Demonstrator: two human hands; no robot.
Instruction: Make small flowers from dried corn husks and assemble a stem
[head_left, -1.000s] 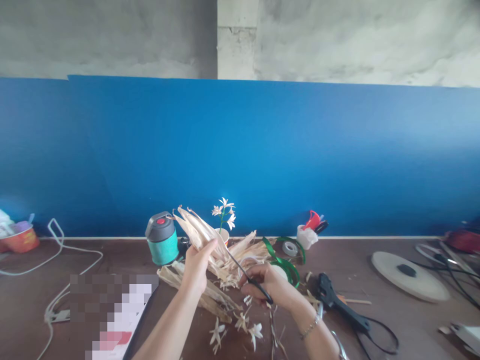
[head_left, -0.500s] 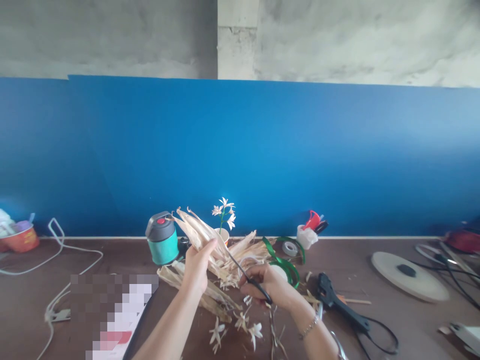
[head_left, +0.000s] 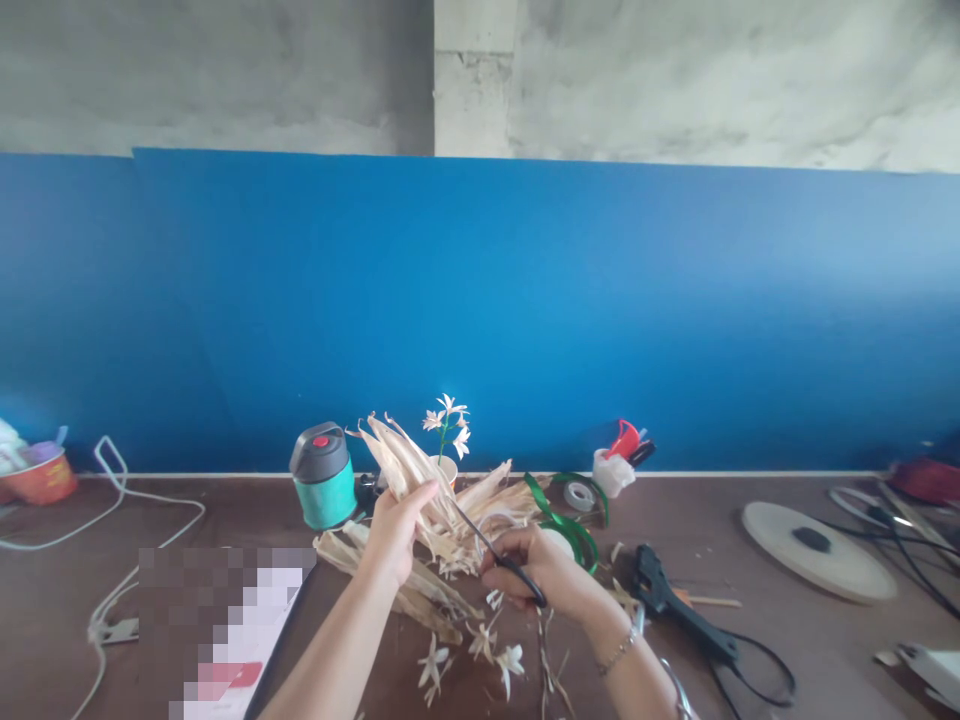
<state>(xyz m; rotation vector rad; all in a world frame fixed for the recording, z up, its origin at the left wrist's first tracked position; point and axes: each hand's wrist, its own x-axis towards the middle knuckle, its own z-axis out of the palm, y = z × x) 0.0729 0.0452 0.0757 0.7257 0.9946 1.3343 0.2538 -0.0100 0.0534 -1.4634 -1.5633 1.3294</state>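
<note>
My left hand (head_left: 401, 525) is closed around a bundle of dry corn husks (head_left: 396, 455), their pointed tips fanning up and to the left. In my right hand (head_left: 529, 570) is a pair of black-handled scissors (head_left: 519, 578), the blades pointing up-left at the husks' edge. Whether the blades are apart I cannot tell. More husks (head_left: 405, 590) lie on the table beneath my hands. Just behind the bundle stands a paper cup (head_left: 448, 468) holding a stem of white flowers (head_left: 448, 408). Several loose white flowers (head_left: 484, 642) lie in front of my hands.
A teal lidded jar (head_left: 327, 490) stands at the left. Green ribbon (head_left: 559, 530) and a tape roll (head_left: 579, 496) lie behind my right hand, near a white cup (head_left: 613, 473) of tools. To the right are a black glue gun (head_left: 679, 605) and a round disc (head_left: 772, 545).
The husk bundle in my left hand has tilted more upright, its tips shifting slightly right. My right hand with the scissors has barely moved.
</note>
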